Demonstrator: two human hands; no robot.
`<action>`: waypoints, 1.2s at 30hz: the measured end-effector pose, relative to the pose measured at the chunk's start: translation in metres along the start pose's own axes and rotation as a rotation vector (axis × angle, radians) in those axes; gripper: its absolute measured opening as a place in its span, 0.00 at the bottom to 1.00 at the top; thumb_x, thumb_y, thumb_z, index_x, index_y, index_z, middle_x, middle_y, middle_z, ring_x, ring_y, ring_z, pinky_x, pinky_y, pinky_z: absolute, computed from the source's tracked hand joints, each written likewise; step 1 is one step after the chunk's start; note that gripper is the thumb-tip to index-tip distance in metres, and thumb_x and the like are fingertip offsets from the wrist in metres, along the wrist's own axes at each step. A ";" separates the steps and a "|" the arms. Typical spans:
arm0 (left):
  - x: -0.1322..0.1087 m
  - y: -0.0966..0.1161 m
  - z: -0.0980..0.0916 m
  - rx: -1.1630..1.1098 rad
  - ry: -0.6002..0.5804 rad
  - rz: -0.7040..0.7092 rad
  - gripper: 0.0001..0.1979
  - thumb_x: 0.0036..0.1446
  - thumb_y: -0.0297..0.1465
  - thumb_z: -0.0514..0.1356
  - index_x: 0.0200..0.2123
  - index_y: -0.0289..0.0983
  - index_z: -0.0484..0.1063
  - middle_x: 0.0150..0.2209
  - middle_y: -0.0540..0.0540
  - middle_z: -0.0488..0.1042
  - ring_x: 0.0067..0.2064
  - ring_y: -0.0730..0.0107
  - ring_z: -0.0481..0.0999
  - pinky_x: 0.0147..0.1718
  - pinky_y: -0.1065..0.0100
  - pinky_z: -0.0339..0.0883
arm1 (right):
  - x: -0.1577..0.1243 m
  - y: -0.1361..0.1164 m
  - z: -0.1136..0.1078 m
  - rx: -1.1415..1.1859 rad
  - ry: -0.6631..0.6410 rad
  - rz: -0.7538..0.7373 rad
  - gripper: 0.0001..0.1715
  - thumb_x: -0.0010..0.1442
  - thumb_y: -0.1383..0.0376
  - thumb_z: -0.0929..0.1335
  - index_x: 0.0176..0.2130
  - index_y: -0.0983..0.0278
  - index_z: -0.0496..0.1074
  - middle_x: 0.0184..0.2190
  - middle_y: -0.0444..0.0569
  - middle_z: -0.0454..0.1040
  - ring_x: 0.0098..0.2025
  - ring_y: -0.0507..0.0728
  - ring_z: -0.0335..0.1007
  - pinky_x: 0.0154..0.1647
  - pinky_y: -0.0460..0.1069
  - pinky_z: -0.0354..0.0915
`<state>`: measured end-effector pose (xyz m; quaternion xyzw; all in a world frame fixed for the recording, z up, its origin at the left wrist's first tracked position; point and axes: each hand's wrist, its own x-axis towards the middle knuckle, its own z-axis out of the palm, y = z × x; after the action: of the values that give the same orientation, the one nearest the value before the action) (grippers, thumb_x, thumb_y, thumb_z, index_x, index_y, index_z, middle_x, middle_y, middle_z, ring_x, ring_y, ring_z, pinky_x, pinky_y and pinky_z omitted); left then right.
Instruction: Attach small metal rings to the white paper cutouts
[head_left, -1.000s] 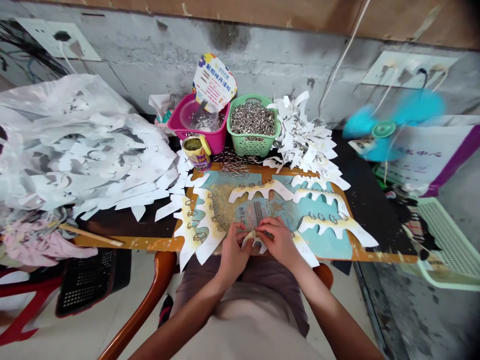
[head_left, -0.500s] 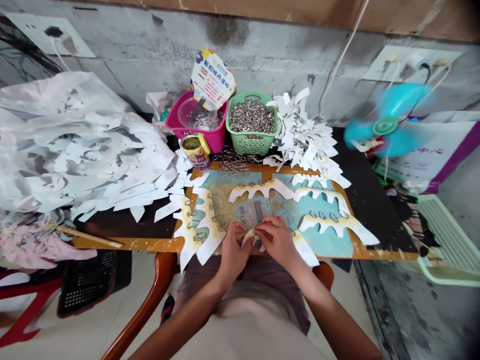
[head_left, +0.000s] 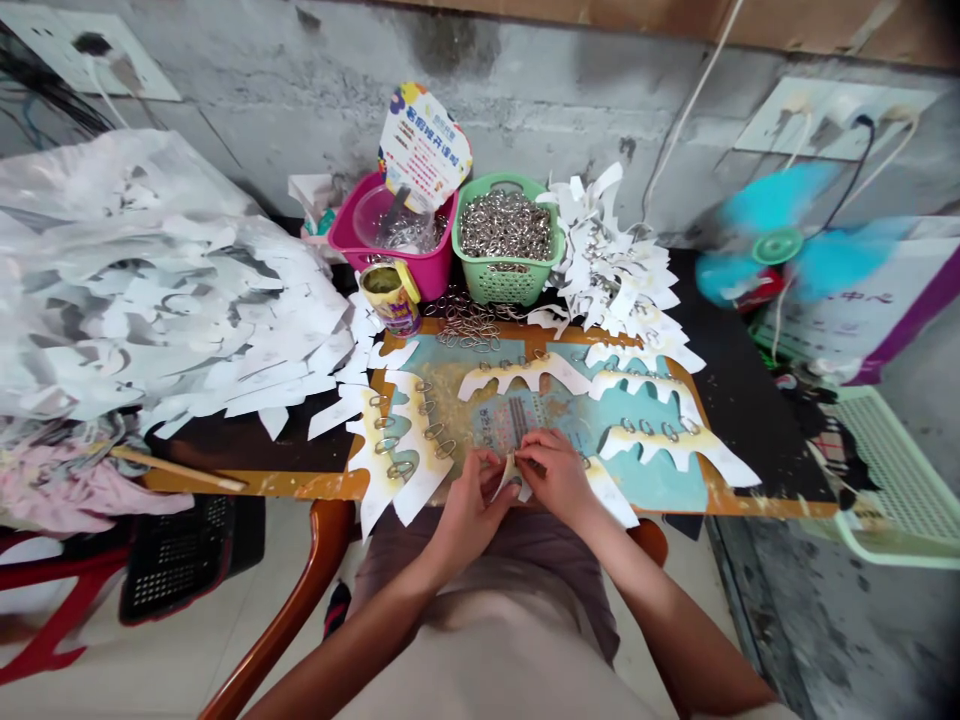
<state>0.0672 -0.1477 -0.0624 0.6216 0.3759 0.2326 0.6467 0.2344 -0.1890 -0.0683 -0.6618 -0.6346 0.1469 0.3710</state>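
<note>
Head view: left hand [head_left: 469, 520] and right hand [head_left: 559, 480] close together, both pinching a white paper cutout [head_left: 510, 478] over a paint-stained board [head_left: 652, 480] on the counter [head_left: 750, 420]. Green basket [head_left: 487, 287] of metal rings [head_left: 506, 225] beyond.

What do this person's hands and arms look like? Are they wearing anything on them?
The left hand and right hand are bare, without gloves or any visible rings. The left forearm and right forearm are bare too. Below them show a beige top and dark lap clothing.
</note>
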 end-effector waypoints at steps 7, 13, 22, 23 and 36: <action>-0.018 0.011 -0.004 0.040 -0.132 0.123 0.11 0.66 0.35 0.52 0.47 0.40 0.55 0.51 0.38 0.72 0.52 0.64 0.75 0.49 0.64 0.71 | 0.002 -0.002 0.001 -0.097 -0.059 -0.086 0.08 0.61 0.71 0.67 0.31 0.62 0.74 0.36 0.49 0.75 0.39 0.58 0.66 0.43 0.52 0.64; 0.011 0.015 -0.028 0.702 -0.018 0.388 0.20 0.56 0.25 0.59 0.52 0.38 0.60 0.53 0.38 0.72 0.57 0.53 0.70 0.57 0.51 0.62 | 0.010 -0.013 -0.009 -0.368 -0.262 -0.224 0.06 0.63 0.69 0.66 0.36 0.63 0.74 0.42 0.54 0.72 0.43 0.61 0.64 0.43 0.54 0.61; 0.036 0.000 -0.029 0.736 -0.060 0.483 0.18 0.55 0.23 0.60 0.48 0.40 0.64 0.42 0.47 0.78 0.51 0.57 0.74 0.63 0.44 0.51 | -0.003 -0.014 -0.001 -0.460 -0.240 -0.275 0.04 0.61 0.69 0.68 0.33 0.65 0.73 0.33 0.52 0.69 0.37 0.59 0.64 0.38 0.52 0.60; 0.035 0.000 -0.029 0.755 -0.071 0.487 0.16 0.56 0.23 0.60 0.47 0.40 0.66 0.43 0.47 0.79 0.53 0.57 0.73 0.64 0.42 0.48 | -0.007 -0.014 -0.001 -0.445 -0.220 -0.262 0.06 0.61 0.69 0.67 0.32 0.65 0.72 0.32 0.52 0.68 0.36 0.59 0.64 0.37 0.52 0.60; 0.023 -0.001 -0.030 0.926 0.021 0.681 0.08 0.62 0.28 0.60 0.30 0.42 0.77 0.45 0.50 0.80 0.55 0.57 0.71 0.64 0.41 0.43 | 0.005 -0.006 -0.024 -0.340 -0.345 -0.309 0.09 0.65 0.72 0.64 0.38 0.63 0.73 0.34 0.49 0.71 0.38 0.57 0.64 0.38 0.51 0.59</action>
<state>0.0580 -0.1113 -0.0660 0.9236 0.2238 0.2450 0.1921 0.2469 -0.1920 -0.0465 -0.5753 -0.7972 0.0905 0.1590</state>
